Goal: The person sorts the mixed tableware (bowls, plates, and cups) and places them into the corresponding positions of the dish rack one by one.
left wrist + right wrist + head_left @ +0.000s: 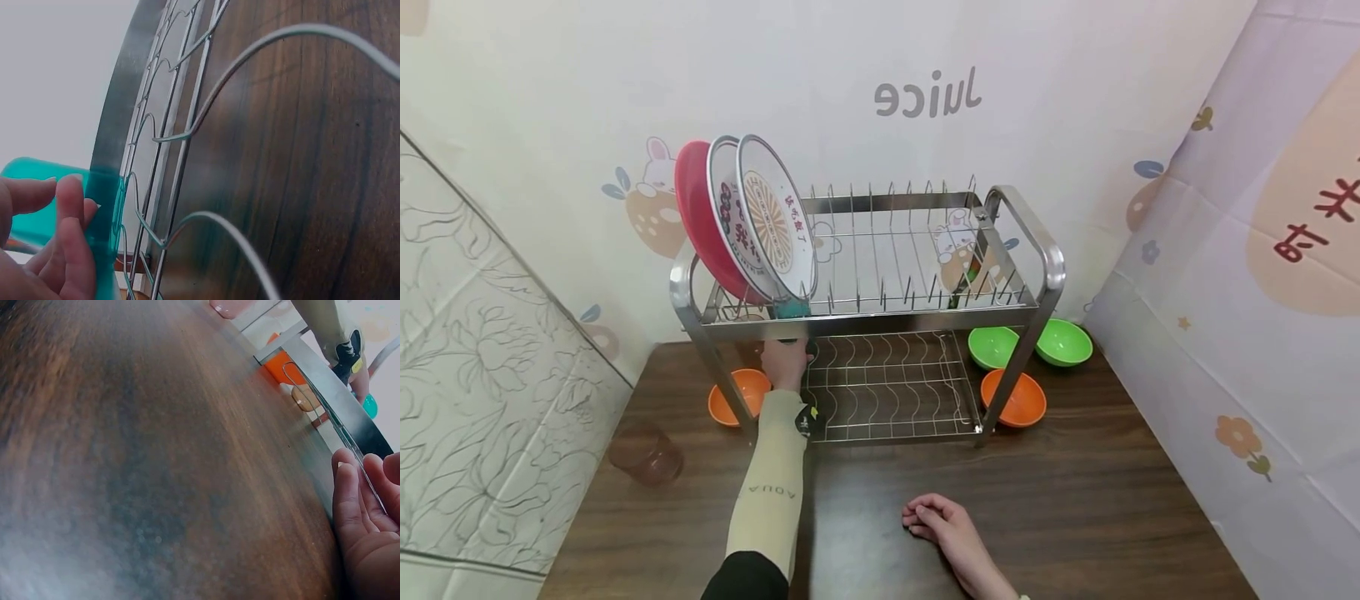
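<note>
My left hand (784,364) reaches in under the upper tier at the left end of the metal dish rack (880,322). It holds a translucent teal cup (44,169), its fingers bent against the cup's side. In the head view the cup shows just above the hand, partly behind the rack's front bar. The lower tier's wavy wires (200,215) run beside the cup. My right hand (946,529) rests on the table in front of the rack, fingers loosely curled, holding nothing.
Two white patterned plates (777,218) and a red plate (691,187) stand in the upper tier's left end. An orange bowl (749,390) sits by the left leg. Another orange bowl (1022,400) and two green bowls (1064,342) stand right. A reddish clear cup (647,457) lies left.
</note>
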Demonstrator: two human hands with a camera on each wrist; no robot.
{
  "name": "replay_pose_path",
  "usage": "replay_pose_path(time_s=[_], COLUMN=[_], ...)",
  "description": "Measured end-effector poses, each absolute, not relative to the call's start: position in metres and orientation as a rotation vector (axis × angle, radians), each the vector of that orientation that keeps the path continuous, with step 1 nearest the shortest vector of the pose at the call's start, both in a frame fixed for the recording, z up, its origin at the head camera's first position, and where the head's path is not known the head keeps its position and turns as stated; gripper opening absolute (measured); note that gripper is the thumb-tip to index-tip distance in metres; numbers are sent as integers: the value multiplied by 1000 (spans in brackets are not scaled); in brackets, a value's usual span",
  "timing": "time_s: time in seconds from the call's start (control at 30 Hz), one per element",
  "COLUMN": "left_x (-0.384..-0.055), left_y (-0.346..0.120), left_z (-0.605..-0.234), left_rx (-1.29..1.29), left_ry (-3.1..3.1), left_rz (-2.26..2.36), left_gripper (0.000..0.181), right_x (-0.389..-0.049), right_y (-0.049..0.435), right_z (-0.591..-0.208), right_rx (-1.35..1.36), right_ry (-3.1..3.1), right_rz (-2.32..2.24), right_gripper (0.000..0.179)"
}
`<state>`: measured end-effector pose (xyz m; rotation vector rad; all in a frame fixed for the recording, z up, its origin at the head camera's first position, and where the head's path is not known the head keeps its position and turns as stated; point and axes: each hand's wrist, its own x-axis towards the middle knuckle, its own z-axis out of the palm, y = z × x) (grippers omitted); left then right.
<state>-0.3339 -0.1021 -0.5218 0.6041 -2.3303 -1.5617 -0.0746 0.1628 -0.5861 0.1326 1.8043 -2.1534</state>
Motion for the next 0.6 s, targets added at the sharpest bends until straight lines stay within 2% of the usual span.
replay_pose_path(time_s=[0.23,0.6], left_x=[-328,-308], left_y=[-102,-98], left_z=[-514,-500], left_rx=[567,549], left_ry=[-2315,-2388], left_rz=[-1616,-1605], left_gripper=[45,55], right_x=[-74,-74], right_y=[161,162], right_z=[-584,-584], right_rx=[120,136], right_ry=[1821,1823], right_rz=[-2158,-2129], right_gripper=[29,27])
